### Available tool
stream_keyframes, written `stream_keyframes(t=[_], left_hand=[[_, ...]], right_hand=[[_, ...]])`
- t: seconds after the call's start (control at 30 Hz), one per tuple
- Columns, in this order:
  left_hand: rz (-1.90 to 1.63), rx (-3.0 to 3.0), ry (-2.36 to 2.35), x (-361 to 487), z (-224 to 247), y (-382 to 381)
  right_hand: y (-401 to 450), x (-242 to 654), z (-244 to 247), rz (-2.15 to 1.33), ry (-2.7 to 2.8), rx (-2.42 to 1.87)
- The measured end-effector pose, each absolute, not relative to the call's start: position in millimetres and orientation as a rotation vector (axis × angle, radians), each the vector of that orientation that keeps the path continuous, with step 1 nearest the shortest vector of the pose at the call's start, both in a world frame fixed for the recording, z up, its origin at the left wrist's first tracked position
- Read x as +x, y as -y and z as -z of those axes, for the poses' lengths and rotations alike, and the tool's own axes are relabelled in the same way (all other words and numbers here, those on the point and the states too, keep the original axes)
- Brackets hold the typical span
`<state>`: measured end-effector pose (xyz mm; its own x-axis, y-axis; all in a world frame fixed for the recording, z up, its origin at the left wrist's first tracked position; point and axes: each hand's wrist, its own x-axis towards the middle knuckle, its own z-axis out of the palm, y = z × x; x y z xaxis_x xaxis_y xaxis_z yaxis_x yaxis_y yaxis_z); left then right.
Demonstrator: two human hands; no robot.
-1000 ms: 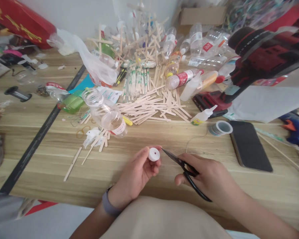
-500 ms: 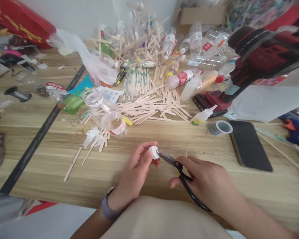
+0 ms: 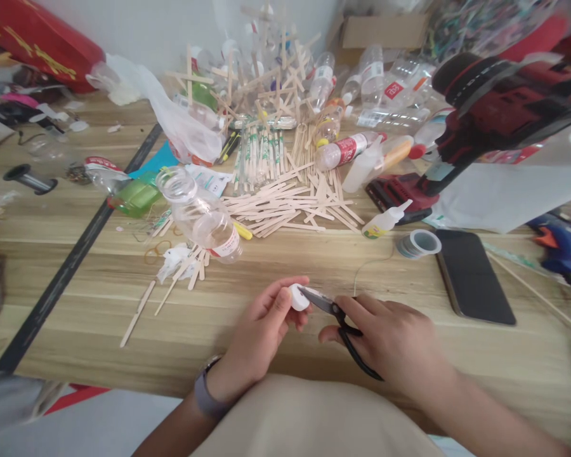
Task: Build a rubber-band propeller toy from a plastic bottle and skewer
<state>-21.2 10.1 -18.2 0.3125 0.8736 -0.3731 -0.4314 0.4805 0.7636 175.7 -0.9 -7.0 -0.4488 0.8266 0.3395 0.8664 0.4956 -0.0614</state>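
Between the thumb and fingers of my left hand (image 3: 265,327) is a small white bottle cap (image 3: 299,298). My right hand (image 3: 385,339) grips black-handled scissors (image 3: 333,308), whose blade tips point left and touch the top of the cap. Whether the tips pierce it, I cannot tell. Beyond my left hand stands a clear plastic bottle (image 3: 202,219) without a cap. A roll of tape or wire (image 3: 419,244) and a dark phone (image 3: 476,276) lie to the right of my right hand.
Wooden craft sticks (image 3: 280,206) are heaped mid-table, with plastic bottles (image 3: 347,151) behind. A red and black power drill (image 3: 450,136) stands at the right, near a small glue bottle (image 3: 385,219) and a blue glue gun (image 3: 564,244). A person's sleeve (image 3: 14,406) shows at lower left.
The cap has tilted and shifted slightly right and down in my left hand. The scissors have turned a little, their handles swinging up and left, with the tips still at the cap.
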Motion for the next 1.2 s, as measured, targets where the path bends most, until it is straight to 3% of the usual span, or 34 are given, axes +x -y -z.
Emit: stream_keyframes(t=[0.2,0.3,0.63,1.2], left_hand=[[-0.910,0.406,-0.814,-19,10,-16],[-0.920,0.369,-0.827,-18,9,-17],[-1.052,0.580,-0.932,-17,11,-10],[-0.980,0.483,-0.831,-18,15,-10]], right_hand=[[-3,185,3,-0.324,2.259,-1.519],[-2,188,-1,-0.380,2.300,-1.519],[11,174,-2,-0.152,2.387,-1.486],[7,177,5,0.165,2.468,-1.409]])
